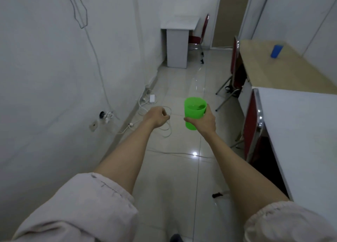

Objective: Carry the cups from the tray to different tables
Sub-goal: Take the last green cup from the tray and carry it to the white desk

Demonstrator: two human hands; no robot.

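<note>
The green cup [194, 113] is the landmark here: it is held upright in the air above the tiled floor [175, 168], with what looks like liquid inside. The right hand [204, 120] wraps it from the right side, its grip pressed around the cup's lower wall, thumb across the near face. Left of the cup, well apart from it, the left hand [157, 116] hangs at about the same height with its grip curled into a loose fist, pinching nothing that can be seen. Both forearms are bare, with pale sleeves [87, 205] rolled up above the elbows.

Below and left of the cup, white cables [166, 130] lie looped on the floor near the wall [54, 77]. Right of the cup stands a white surface [300, 132] with a red chair [252, 125] tucked against its edge. Beyond that, further right and behind the cup, a tan surface [269, 70] carries a blue cup [276, 51] standing upright. Far behind the green cup, against the wall, is another white surface [179, 23], with a second red chair [204, 31] beside it.
</note>
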